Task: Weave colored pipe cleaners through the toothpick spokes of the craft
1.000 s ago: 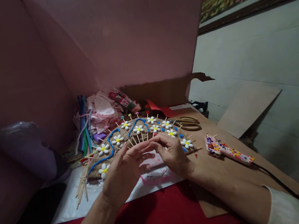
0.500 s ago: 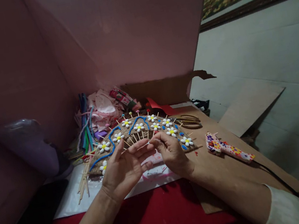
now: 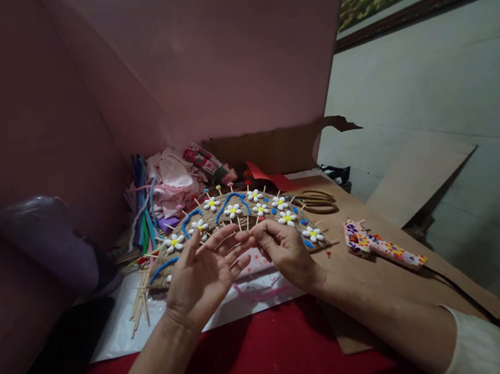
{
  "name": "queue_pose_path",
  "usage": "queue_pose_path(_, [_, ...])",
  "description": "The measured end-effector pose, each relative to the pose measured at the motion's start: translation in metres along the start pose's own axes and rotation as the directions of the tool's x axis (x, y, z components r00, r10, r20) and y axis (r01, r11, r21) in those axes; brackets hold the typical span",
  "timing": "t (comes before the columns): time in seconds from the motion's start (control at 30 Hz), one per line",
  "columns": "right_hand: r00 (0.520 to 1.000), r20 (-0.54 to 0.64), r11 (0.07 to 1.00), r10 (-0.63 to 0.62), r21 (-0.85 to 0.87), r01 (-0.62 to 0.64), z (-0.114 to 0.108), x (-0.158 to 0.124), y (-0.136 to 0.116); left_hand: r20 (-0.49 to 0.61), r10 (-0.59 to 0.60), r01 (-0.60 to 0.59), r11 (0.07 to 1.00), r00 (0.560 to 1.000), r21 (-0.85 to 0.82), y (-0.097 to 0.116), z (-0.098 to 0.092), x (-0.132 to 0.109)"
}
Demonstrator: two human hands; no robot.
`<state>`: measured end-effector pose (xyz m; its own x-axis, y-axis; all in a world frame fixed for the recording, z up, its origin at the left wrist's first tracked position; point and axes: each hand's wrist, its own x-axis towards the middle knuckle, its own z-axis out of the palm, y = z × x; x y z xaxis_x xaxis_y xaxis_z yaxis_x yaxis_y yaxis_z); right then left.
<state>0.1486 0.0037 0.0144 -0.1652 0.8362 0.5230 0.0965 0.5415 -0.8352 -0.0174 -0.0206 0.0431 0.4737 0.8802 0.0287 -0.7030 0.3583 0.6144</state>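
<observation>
An arched piece wrapped in brown cord (image 3: 205,220) lies on the table, bearing white flowers with yellow centres, blue strips, blue dots and small sticks along both edges. In front of it my left hand (image 3: 204,272) is palm up with its fingers spread. My right hand (image 3: 288,254) is closed in a pinch beside the left fingertips; whatever it pinches is too small to make out. Behind the hands lies a pink-patterned sheet (image 3: 256,262).
Thin wooden sticks (image 3: 139,306) lie at the left on white plastic (image 3: 111,334). Scissors (image 3: 315,201) and a flower-patterned glue gun (image 3: 381,247) with a cord rest on cardboard (image 3: 376,300) at the right. Pipe cleaners (image 3: 143,212) and pink scraps (image 3: 173,178) are piled behind.
My left hand has shifted slightly left and its fingers have moved a little. My right hand stays pinched in nearly the same place.
</observation>
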Motion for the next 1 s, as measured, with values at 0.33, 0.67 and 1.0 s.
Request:
queue_pose_path(0.33, [0.986,-0.137,0.988,-0.092,-0.138,0.073,-0.008,0.009,0.002,-0.014,0.050,-0.049,0.997,0.999,0.067,-0.002,0.005,-0.001])
queue_pose_path(0.67, [0.916,0.027,0.877,-0.400,-0.278,0.391,-0.007,-0.002,0.000,-0.041,0.041,-0.043,0.998,0.998,-0.047,0.001,0.007,-0.002])
queue_pose_path(1.0, [0.919,-0.131,0.907,-0.371,-0.261,0.329,-0.006,0.000,-0.007,-0.034,0.038,-0.040,0.998,0.999,-0.057,-0.003,0.006,-0.001])
